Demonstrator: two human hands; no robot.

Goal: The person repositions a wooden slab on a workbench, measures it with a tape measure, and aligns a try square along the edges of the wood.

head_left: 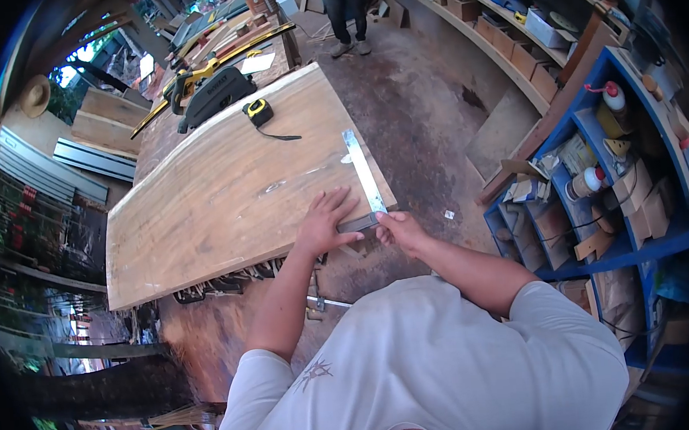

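A metal square [365,171] lies with its bright blade on a wide wooden slab [231,191], near the slab's right edge. Its dark stock sits against the near edge. My right hand [399,233] grips the square at the corner where blade and stock meet. Flat on the slab, just left of the stock, rests my left hand [329,222], fingers spread and thumb toward the stock. A yellow and black tape measure [258,111] stands farther back on the slab, a dark strap trailing from it.
Behind the slab, a workbench holds a black and yellow power tool [216,94] and wood pieces. A person [344,7] stands at the back. Blue shelving [643,254] with bottles and wood is at right. Clamps [225,284] show under the slab's near edge.
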